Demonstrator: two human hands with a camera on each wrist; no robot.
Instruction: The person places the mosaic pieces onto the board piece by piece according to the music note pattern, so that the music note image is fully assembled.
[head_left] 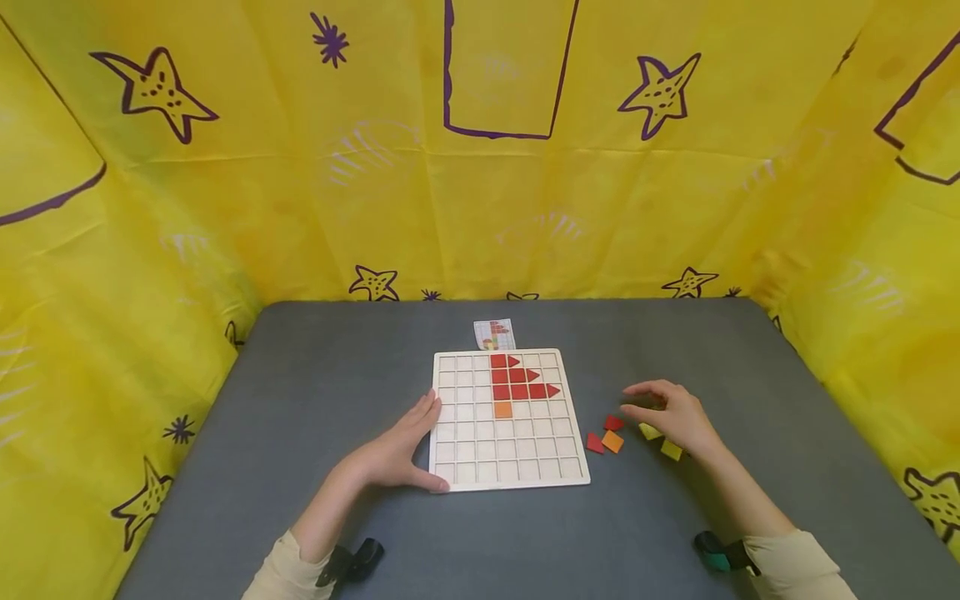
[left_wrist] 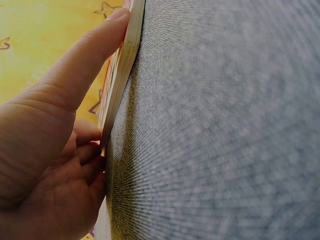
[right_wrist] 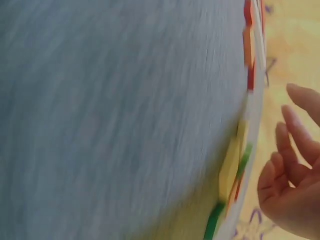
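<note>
A white gridded board [head_left: 465, 454] lies on the table, with red square and pointed tiles [head_left: 519, 391] in three rows of growing length. Below them an orange square tile [head_left: 503, 409] occupies a cell. My left hand [head_left: 401, 446] rests against the board's left side, fingers extended along the edge and thumb at the near left corner. To the board's right, my right hand [head_left: 678, 417] hovers over yellow tiles [head_left: 671, 450], thumb and forefinger apart with nothing between them. In the right wrist view, green tiles [right_wrist: 214, 220] show beside the yellow ones, mostly hidden by the hand from above.
Loose red tiles [head_left: 595, 442] and an orange tile [head_left: 612, 442] lie between the board and my right hand. A small printed card [head_left: 494, 335] with a coloured pattern lies just beyond the board's far edge. Yellow cloth [head_left: 420, 208] surrounds the grey table [head_left: 337, 358].
</note>
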